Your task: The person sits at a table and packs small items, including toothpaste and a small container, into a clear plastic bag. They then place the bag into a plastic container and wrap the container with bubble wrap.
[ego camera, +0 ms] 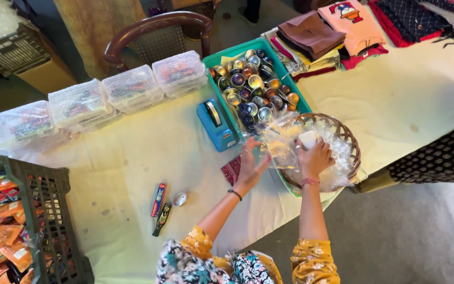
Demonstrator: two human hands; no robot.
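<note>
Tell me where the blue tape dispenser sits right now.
In the head view the blue tape dispenser stands on the table just left of the green tray of shiny cups, ahead of the person's left hand.

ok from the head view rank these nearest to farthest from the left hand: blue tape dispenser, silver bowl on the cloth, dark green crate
From the left hand:
1. Blue tape dispenser, just above-left of it.
2. Small silver bowl, lower left on the cloth.
3. Dark green crate, far left edge.
</note>
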